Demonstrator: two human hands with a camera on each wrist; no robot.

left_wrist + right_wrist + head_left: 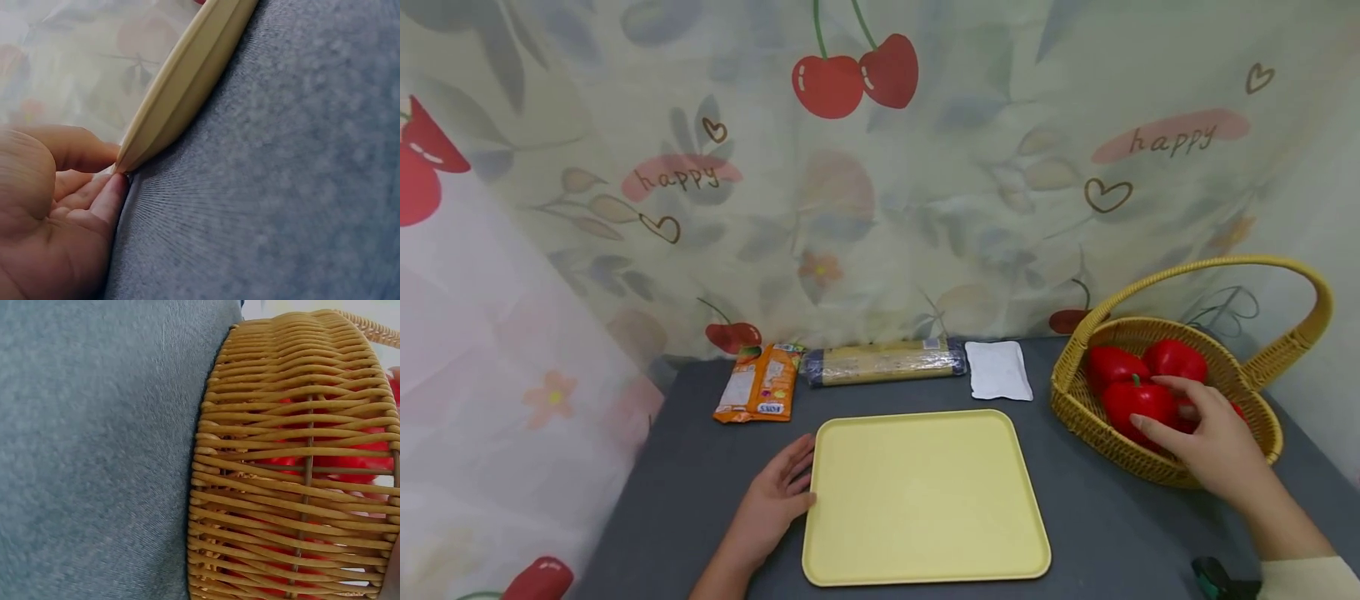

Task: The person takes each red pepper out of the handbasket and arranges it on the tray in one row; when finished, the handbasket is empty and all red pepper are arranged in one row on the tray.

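Observation:
A pale yellow rectangular tray [925, 500] lies flat on the dark table. My left hand [767, 504] is at its left edge; in the left wrist view the thumb and fingertips [111, 190] pinch the tray's rim [181, 94]. To the right, my right hand [1213, 437] reaches over the rim of a wicker basket [1075, 408]. Its thumb and index finger are spread over a glossy red bell pepper [1131, 408] with a short green stem. Several more red peppers [1176, 358] sit around it. The right wrist view mostly shows the basket's woven side [294, 506], with red showing through.
Along the back of the table lie an orange snack packet [763, 383], a long clear-wrapped package [883, 362] with dark ends and a small white pouch [998, 371]. The basket's tall handle [1210, 262] arches over it. A small dark object [1221, 579] sits by the right forearm. A printed curtain hangs behind.

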